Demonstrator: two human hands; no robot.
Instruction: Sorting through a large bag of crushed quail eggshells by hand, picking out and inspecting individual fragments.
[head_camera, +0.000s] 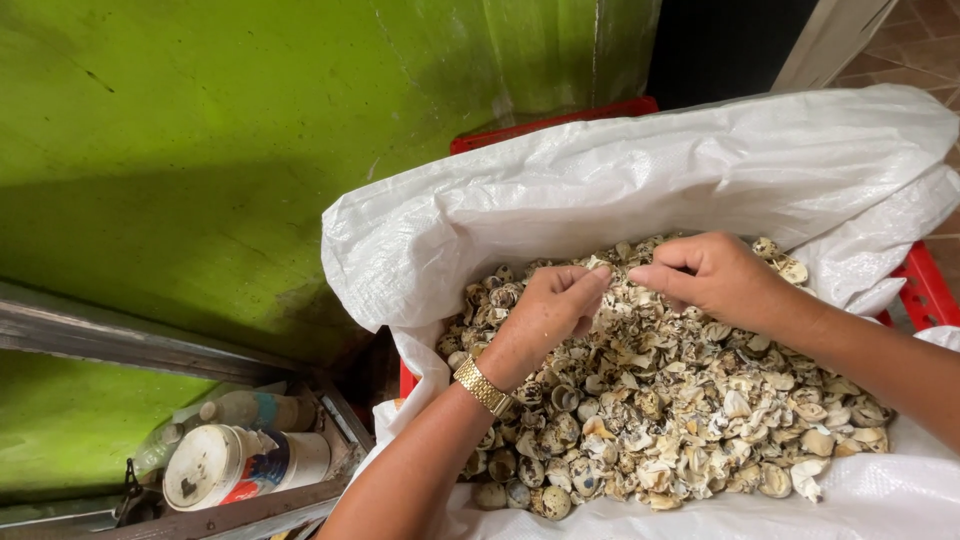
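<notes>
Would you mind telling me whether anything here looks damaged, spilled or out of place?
Nothing looks spilled. The speckled quail eggshells are nearly all cracked and broken, but they lie heaped inside the white woven sack. Both hands, left and right, pinch pieces above the heap.

I note a white woven sack (640, 170) holding cream and beige shell fragments (690, 400), many speckled dark brown. Crate (925, 290) beneath: red. Wall (200, 130) at left: bright green, stained. Wristband (482, 386): gold. Near-left container (235, 462): white with a blue-and-red label.
</notes>
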